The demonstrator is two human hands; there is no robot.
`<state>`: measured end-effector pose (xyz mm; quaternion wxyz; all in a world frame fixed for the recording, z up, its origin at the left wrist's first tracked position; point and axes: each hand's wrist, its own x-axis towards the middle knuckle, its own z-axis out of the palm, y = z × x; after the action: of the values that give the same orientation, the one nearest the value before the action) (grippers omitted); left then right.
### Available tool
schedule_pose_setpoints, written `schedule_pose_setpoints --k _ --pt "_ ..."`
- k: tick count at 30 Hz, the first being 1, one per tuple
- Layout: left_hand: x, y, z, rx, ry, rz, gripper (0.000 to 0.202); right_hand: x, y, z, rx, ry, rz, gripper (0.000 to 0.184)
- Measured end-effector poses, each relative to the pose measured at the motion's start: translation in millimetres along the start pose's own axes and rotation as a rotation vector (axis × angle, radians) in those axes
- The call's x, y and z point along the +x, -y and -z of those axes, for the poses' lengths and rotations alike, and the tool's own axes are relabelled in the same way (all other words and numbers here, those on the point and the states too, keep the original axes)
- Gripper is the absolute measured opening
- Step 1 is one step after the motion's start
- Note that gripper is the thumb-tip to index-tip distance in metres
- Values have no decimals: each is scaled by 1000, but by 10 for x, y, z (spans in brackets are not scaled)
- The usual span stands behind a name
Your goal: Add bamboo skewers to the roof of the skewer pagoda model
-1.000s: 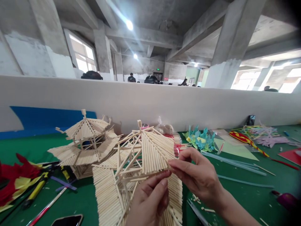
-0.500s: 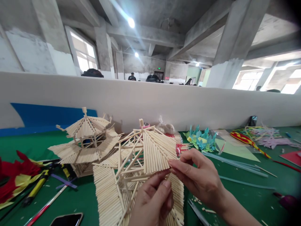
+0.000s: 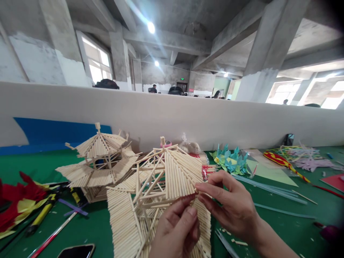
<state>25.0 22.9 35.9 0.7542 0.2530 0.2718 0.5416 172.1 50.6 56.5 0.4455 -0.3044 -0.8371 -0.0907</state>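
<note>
One big stick house is in the middle, at the front of the green table. From far away, I see the right hand pinching the low corner of its roof. Under that edge, the left hand has its thumb and fingers curled in close; I can't tell if they grip anything. It blocks my view of some lower sticks. A smaller stick house stands behind, on the left. Tweezers, stick bits and pale blue strips lie near the right arm. A phone lies front left.
</note>
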Motion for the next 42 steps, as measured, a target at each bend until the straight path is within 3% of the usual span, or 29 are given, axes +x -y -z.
schedule_pose_setpoints --k 20,25,29,42 --pt "-1 -14 17 9 -7 7 32 -16 -14 -22 33 12 -17 25" --pt "-1 -19 8 38 -7 0 33 -21 -4 -6 232 -87 -223 31" --pt "4 -21 4 29 -7 4 33 23 21 -20 312 -32 -414 30" --pt "-1 -21 -2 17 -10 -5 32 65 81 -73 442 56 -575 36"
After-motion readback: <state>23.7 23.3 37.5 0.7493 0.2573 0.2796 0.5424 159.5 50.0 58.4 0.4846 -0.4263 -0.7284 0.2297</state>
